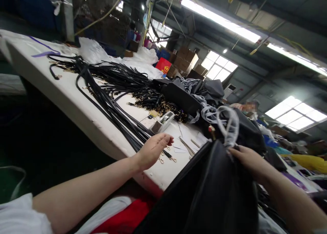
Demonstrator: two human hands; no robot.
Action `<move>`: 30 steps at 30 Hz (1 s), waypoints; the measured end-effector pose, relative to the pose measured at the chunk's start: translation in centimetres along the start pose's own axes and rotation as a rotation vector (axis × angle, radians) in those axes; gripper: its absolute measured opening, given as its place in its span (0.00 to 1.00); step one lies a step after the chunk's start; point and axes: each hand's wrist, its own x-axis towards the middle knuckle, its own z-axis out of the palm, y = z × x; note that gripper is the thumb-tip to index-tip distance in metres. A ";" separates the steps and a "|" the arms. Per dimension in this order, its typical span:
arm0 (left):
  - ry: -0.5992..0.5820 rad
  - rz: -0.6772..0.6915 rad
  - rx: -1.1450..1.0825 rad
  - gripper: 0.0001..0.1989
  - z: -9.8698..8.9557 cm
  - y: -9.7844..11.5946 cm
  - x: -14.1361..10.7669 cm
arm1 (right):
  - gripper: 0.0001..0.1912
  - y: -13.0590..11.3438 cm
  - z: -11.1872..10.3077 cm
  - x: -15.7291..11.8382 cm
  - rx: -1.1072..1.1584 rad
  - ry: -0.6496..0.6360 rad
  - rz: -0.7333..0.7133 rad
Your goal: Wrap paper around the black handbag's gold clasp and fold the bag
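My left hand (pixel 152 147) hovers palm down over the ends of black leather straps (pixel 109 103) with gold clasps, fingers loosely apart, holding nothing. My right hand (pixel 249 160) grips the top edge of a black leather bag (pixel 209 189) that rests in my lap against the white table (pixel 76 104). A handle wrapped in clear plastic (pixel 228 123) rises just above that hand.
A tape dispenser (pixel 162 121) and tweezers (pixel 187 147) lie on the table past my left hand. More black bags (pixel 184 94) are piled behind, white plastic sheets (pixel 97 51) farther back. Another person sits beyond the pile on the right. Cardboard boxes (pixel 184 57) stand at the rear.
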 end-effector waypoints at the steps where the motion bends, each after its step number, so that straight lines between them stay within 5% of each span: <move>1: -0.005 0.011 0.055 0.28 -0.1 0.5 -0.2 | 0.18 1.0 2.5 -0.2 0.036 -0.065 0.036; 4: -0.057 0.086 0.261 0.22 0.2 2.2 -1.1 | 0.17 3.6 8.7 -0.2 0.173 -0.176 0.090; 7: -0.249 0.183 0.465 0.18 1.7 3.6 -1.7 | 0.17 5.2 12.4 0.5 0.334 -0.114 0.068; 10: -0.538 0.271 0.657 0.24 3.9 2.6 -1.6 | 0.20 5.9 13.4 0.8 0.458 0.070 -0.002; 15: -0.846 0.259 0.829 0.39 6.1 -4.8 -0.8 | 0.18 6.4 11.5 -3.1 0.435 0.305 -0.240; 18: -0.859 0.226 0.826 0.35 6.0 -8.4 -1.6 | 0.07 7.4 10.4 -7.2 0.177 0.006 -0.529; 21: -0.788 0.202 0.857 0.34 5.4 -9.5 -2.7 | 0.17 9.8 10.9 -10.9 -0.088 -0.422 -0.697; 25: -0.775 0.194 0.874 0.33 4.9 -9.0 -3.5 | 0.21 13.3 12.7 -13.4 -0.288 -0.513 -0.779; 30: -0.797 0.135 0.888 0.33 5.5 -8.9 -3.2 | 0.22 14.6 13.5 -13.4 -0.212 -0.495 -0.796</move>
